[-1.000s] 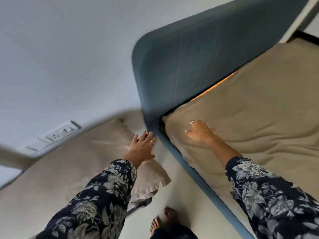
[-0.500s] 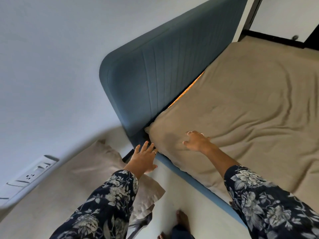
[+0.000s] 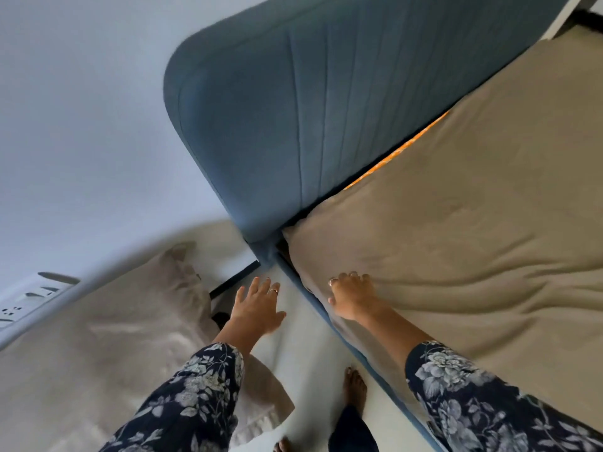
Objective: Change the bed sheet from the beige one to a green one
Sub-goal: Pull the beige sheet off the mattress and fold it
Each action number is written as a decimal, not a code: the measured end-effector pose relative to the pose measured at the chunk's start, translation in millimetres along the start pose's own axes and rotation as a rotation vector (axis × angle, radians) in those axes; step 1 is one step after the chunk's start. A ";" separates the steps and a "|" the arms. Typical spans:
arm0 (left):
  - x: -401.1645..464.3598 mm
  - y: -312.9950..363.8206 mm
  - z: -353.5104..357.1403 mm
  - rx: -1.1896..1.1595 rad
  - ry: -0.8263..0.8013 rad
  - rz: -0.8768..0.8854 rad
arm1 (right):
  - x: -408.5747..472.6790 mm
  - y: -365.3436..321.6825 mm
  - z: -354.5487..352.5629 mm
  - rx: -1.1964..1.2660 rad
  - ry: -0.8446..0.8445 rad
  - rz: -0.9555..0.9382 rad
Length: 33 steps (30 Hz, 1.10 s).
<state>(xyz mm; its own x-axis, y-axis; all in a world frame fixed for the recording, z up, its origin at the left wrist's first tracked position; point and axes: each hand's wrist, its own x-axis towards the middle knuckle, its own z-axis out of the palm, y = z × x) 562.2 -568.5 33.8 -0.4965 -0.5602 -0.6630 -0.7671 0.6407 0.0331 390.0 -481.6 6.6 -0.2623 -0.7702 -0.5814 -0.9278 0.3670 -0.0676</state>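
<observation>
Covering the mattress, the beige sheet has its corner just ahead of the right hand — fingers curled onto it, grip unclear; left hand hovers spread beside the bed frame.

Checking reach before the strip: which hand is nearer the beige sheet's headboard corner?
Right. The right hand rests on the beige sheet just below that corner; the left hand hovers open over the floor, beside the bed frame.

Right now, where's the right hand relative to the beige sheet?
In the head view, the right hand rests on the beige sheet at the mattress's near edge, close to the corner by the blue headboard.
</observation>
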 end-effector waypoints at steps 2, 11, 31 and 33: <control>27.3 0.5 4.9 -0.078 -0.012 -0.054 | 29.6 2.4 8.4 -0.031 0.016 -0.050; 119.0 6.9 45.0 -0.209 -0.029 -0.141 | 133.1 5.2 46.5 -0.073 0.088 -0.113; 195.3 2.9 91.6 -0.290 0.013 -0.189 | 189.6 -2.0 107.9 0.033 0.044 -0.115; 191.5 4.7 89.6 -0.274 0.007 -0.180 | 184.2 4.3 101.9 0.106 0.043 -0.109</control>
<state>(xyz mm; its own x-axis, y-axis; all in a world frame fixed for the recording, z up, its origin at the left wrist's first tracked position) 499.9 -625.7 -160.1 -0.3448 -0.6560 -0.6714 -0.9232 0.3665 0.1160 364.8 -568.8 -183.4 -0.1751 -0.8292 -0.5308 -0.9188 0.3314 -0.2145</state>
